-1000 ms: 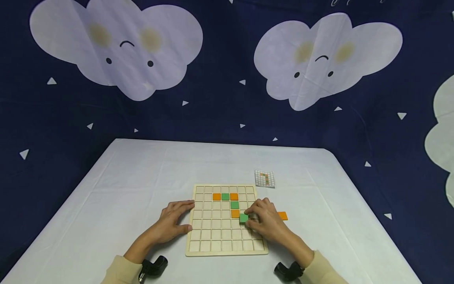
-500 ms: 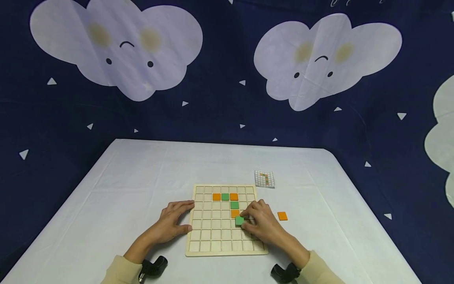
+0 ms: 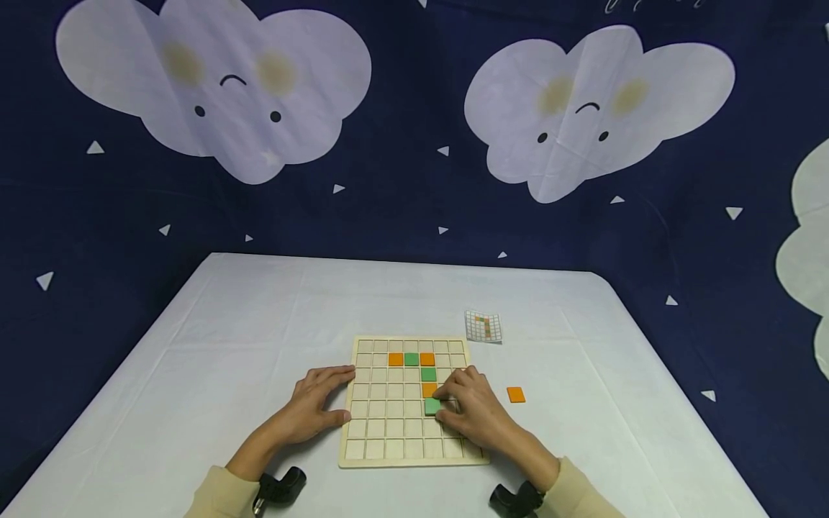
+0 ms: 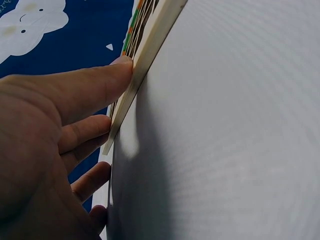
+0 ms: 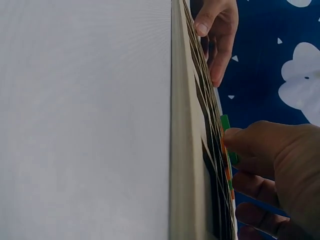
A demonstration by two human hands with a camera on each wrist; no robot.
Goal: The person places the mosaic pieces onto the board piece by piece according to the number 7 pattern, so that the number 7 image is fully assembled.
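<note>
A square green tile [image 3: 431, 408] is pinched between the thumb and index finger of my right hand [image 3: 476, 411], over the gridded wooden board [image 3: 377, 451]. It lies just below an orange tile [image 3: 429, 390] in the same column. In the right wrist view the green tile [image 5: 224, 121] stands slightly proud of the board's surface. My left hand [image 3: 314, 404] touches the board's left edge with thumb and extended fingertips. The left wrist view shows that thumb [image 4: 100, 87] on the edge. Several orange and green tiles form a bent line in the grid.
A single orange tile [image 3: 516, 394] lies on the white table [image 3: 583, 446] right of the board. Behind the board's right corner is a small pattern card [image 3: 483, 326] with a coloured grid. A dark blue cloth [image 3: 408, 216] with clouds hangs beyond the table.
My right hand has moved left and slightly nearer with the green tile, lining it up under the orange tile. The loose orange tile has come fully into view. My left hand stays still.
</note>
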